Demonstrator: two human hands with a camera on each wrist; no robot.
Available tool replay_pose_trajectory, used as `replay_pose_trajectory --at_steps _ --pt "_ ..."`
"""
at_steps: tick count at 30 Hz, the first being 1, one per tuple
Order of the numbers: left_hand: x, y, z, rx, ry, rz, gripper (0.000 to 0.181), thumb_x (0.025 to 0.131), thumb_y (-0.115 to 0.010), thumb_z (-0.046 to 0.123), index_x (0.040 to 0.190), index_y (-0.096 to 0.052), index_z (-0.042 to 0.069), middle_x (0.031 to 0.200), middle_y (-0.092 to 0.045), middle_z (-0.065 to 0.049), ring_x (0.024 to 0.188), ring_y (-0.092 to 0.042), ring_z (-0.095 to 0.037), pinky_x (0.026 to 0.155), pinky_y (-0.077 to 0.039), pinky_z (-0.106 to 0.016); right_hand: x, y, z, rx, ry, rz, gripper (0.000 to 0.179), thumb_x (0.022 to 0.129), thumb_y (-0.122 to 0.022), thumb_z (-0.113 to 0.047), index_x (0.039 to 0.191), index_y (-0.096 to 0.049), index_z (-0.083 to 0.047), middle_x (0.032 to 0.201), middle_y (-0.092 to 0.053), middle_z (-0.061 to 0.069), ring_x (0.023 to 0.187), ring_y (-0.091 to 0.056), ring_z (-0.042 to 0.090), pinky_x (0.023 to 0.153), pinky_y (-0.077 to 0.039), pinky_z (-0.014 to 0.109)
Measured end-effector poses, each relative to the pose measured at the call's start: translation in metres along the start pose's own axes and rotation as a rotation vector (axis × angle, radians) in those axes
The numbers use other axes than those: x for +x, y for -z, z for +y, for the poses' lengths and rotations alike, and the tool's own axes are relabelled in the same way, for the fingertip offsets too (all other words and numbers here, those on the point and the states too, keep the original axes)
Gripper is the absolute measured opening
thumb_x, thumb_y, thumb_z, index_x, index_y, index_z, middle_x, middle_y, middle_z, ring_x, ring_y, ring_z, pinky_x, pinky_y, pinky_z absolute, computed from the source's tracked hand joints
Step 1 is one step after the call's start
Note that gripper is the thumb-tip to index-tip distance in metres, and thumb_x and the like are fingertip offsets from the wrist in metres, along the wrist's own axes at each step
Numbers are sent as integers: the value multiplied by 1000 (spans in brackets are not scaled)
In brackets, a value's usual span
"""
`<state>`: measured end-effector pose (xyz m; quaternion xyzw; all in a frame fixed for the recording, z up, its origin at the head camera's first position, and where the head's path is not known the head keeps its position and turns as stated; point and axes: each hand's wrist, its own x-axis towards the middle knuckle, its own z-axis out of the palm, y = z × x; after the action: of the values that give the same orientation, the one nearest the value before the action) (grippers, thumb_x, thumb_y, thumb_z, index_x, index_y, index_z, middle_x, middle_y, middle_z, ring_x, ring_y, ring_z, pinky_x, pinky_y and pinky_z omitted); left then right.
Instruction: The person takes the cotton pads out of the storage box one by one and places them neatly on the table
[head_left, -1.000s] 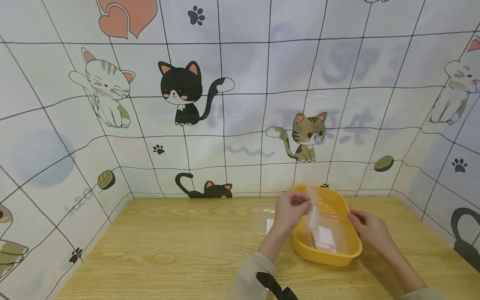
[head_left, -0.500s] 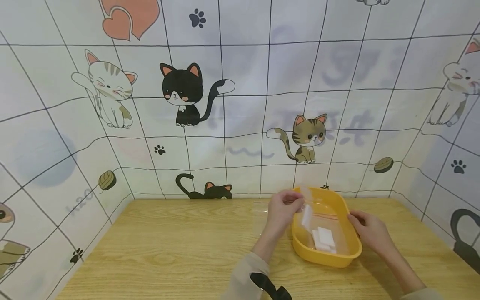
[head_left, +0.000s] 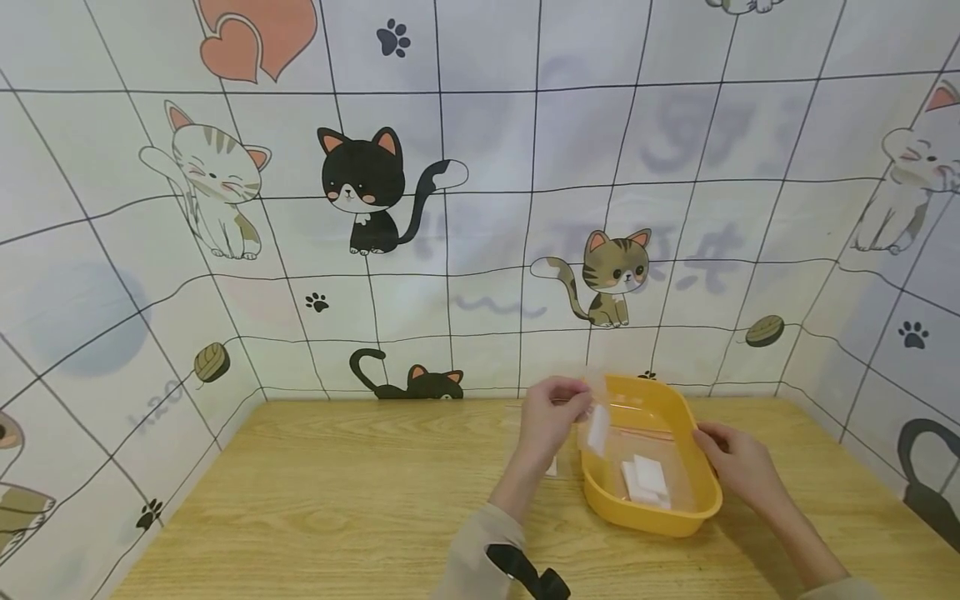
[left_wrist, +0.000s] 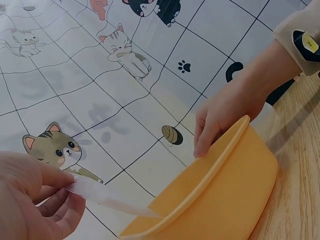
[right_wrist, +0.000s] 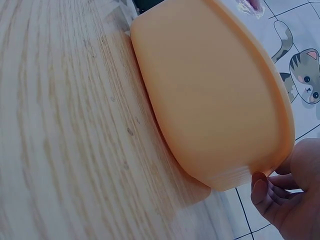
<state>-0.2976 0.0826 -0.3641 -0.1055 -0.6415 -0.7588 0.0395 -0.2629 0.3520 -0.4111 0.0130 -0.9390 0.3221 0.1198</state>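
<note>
My left hand (head_left: 549, 418) pinches the upper end of a clear plastic bag (head_left: 597, 430) with a white piece showing in it. This bag hangs at the left rim of a yellow plastic basin (head_left: 651, 523). In the left wrist view the bag (left_wrist: 112, 200) stretches from the fingertips towards the basin's rim. On the basin's far right side, my right hand (head_left: 741, 463) grips the rim between thumb and fingers; the right wrist view shows that hand (right_wrist: 289, 194) at the rim too. Inside the basin lie white flat pieces (head_left: 649, 479) with clear plastic around them.
Partly hidden behind my left wrist, a small white piece (head_left: 552, 467) lies on the wooden table (head_left: 360, 492), left of the basin. A cat-patterned sheet (head_left: 487, 225) stands upright behind the table and along both sides.
My left hand has moved left with the bag, from over the basin's inside to its left rim. The right hand still holds the rim, and the basin has stayed nearly in place.
</note>
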Motion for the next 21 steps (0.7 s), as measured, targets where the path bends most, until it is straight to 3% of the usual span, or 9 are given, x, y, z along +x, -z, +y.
replay_pose_trajectory --at_steps 11,21 --pt "4 18 -3 59 -41 26 8 89 -72 -2 97 -71 -5 84 -69 -8 69 -63 -8 70 -58 -27 1 -1 3 -2 4 4 48 108 -47 -24 129 -54 18 121 -61 36 105 -63 46 79 -58 49" --pt "1 29 -1 36 16 37 8 90 -70 -2 98 -70 -5 87 -68 -9 72 -64 -11 74 -59 -29 1 0 2 -3 15 13 45 108 -49 -22 128 -55 18 119 -62 36 106 -62 48 83 -56 54"
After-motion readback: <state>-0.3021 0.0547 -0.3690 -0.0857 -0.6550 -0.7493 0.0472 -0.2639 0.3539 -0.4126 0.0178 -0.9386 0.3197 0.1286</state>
